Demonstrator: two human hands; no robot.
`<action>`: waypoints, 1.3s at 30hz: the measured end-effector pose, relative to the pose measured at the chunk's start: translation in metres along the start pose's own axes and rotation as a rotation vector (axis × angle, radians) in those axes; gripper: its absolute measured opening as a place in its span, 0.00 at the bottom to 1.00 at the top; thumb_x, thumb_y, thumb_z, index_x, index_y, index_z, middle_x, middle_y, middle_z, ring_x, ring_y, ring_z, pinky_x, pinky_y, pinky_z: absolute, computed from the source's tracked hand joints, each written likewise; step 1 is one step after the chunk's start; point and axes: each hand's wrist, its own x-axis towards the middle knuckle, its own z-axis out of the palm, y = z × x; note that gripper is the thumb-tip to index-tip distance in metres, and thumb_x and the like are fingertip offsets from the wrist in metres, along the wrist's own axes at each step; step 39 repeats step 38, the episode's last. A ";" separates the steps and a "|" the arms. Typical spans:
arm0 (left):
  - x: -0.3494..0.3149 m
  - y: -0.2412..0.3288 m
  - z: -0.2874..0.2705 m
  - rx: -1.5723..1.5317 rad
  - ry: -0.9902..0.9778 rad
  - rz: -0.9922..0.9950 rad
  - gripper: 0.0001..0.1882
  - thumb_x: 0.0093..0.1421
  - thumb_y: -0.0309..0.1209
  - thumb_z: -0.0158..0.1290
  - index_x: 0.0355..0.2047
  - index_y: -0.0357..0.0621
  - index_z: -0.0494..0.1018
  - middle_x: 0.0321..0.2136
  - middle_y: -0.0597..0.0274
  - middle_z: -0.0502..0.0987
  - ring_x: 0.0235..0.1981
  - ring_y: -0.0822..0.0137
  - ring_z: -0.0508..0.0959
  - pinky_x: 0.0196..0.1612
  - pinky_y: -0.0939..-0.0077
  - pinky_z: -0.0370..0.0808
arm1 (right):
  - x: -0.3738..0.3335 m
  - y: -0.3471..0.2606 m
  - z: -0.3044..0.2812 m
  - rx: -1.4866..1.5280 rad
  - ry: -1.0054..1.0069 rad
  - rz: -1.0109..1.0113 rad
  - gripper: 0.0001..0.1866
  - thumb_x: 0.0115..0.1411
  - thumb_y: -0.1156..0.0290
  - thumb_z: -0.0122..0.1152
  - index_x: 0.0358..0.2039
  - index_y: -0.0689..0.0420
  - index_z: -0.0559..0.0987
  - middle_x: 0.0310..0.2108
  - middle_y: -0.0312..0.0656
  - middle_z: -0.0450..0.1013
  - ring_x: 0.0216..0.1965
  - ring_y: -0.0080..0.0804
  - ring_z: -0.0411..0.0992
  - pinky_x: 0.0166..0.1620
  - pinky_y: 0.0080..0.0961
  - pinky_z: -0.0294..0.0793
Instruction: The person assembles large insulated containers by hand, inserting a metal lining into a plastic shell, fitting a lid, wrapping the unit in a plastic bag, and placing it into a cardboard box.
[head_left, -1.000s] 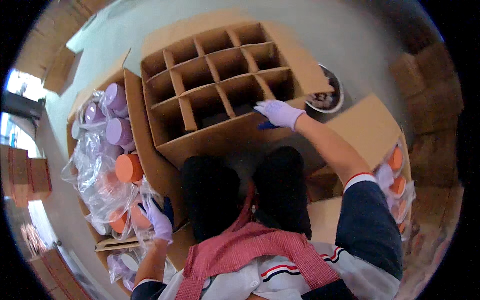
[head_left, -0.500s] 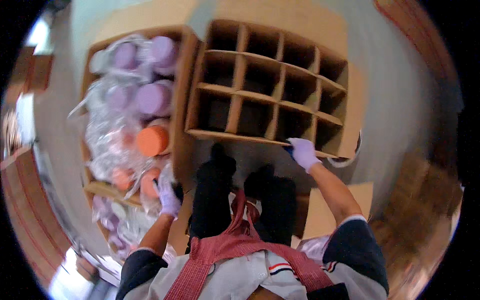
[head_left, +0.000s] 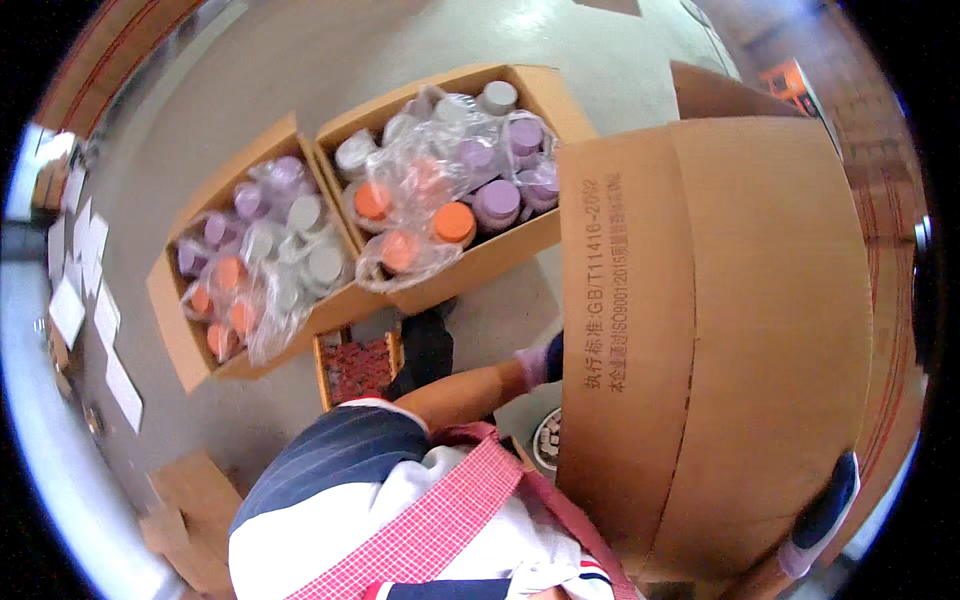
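Observation:
A large brown cardboard box [head_left: 640, 460] fills the right side, raised and tipped so that a broad printed outer side faces me; its inside is hidden. My left hand [head_left: 543, 363], in a lilac and dark glove, is at its left edge, with the fingertips out of sight against it. My right hand [head_left: 822, 515], gloved likewise, presses around the lower right edge. The box is held between both hands. To its left, an open carton [head_left: 470, 275] holds bagged jars with orange, purple and white lids.
A second open carton [head_left: 165, 300] of bagged, lidded jars adjoins the first. In front of them is a low stool [head_left: 358, 370] with a red patterned seat. A round container [head_left: 547, 438] with pale pieces sits beside the box. Papers [head_left: 95, 250] and cardboard [head_left: 195, 500] lie at left.
My view has swung right, and the jar cartons now sit ahead. My left hand has left the jars for a box. The compartments seen earlier are out of sight; a box is now raised between my hands.

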 end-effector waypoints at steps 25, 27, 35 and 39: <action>-0.284 0.129 0.022 -0.833 0.943 0.852 0.34 0.62 0.54 0.46 0.62 0.46 0.57 0.58 0.54 0.66 0.58 0.53 0.66 0.60 0.51 0.62 | -0.050 -0.027 0.542 -0.613 -0.940 -1.426 0.34 0.63 0.57 0.49 0.66 0.51 0.53 0.68 0.42 0.46 0.67 0.48 0.46 0.65 0.57 0.40; -0.321 0.158 0.078 -0.371 1.359 0.797 0.26 0.65 0.42 0.48 0.58 0.41 0.61 0.52 0.58 0.71 0.51 0.58 0.73 0.52 0.61 0.73 | -0.068 -0.022 0.545 -0.741 -0.877 -1.491 0.34 0.63 0.59 0.49 0.67 0.51 0.52 0.68 0.44 0.46 0.67 0.49 0.46 0.66 0.55 0.40; -0.304 0.207 0.063 -0.700 0.955 1.382 0.22 0.61 0.40 0.51 0.53 0.43 0.67 0.46 0.61 0.74 0.45 0.63 0.75 0.47 0.61 0.74 | -0.032 -0.062 0.405 -0.655 -1.491 -1.999 0.39 0.54 0.67 0.55 0.64 0.63 0.53 0.66 0.56 0.45 0.68 0.55 0.42 0.65 0.59 0.40; -0.266 0.245 0.083 -0.665 0.864 1.505 0.24 0.62 0.44 0.49 0.54 0.45 0.67 0.49 0.65 0.72 0.46 0.66 0.73 0.46 0.65 0.73 | -0.016 0.000 0.394 -0.279 -1.395 -1.771 0.42 0.48 0.73 0.55 0.64 0.68 0.52 0.66 0.61 0.43 0.68 0.56 0.41 0.66 0.57 0.38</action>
